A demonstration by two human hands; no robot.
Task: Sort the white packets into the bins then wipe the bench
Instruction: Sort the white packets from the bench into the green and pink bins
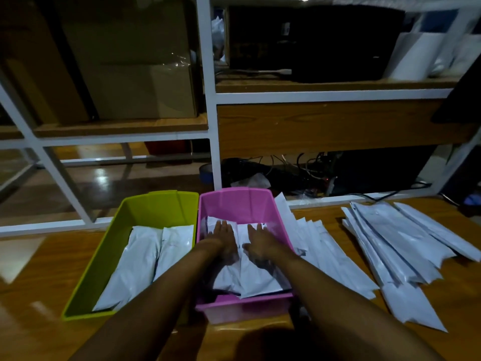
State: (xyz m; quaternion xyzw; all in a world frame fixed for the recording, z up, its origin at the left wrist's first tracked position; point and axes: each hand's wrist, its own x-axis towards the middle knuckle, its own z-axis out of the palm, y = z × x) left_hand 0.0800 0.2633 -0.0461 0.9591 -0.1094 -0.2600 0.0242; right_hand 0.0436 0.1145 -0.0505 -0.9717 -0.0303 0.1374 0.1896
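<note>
Two bins stand side by side on the wooden bench (39,277): a green bin (104,246) on the left and a pink bin (234,201) in the middle. Both hold white packets; two lie lengthwise in the green bin (135,261). Both my hands are inside the pink bin, flat on its white packets (255,277). My left hand (225,239) and my right hand (260,242) rest palm down with fingers spread, gripping nothing. More white packets lie loose on the bench right of the pink bin (328,251) and in a fanned pile further right (398,246).
A white-framed shelf unit (210,100) rises behind the bench, with cardboard boxes (125,61) on the left and dark equipment on the right. Tangled cables (299,170) sit below it. A white sheet (18,254) lies at the bench's left edge.
</note>
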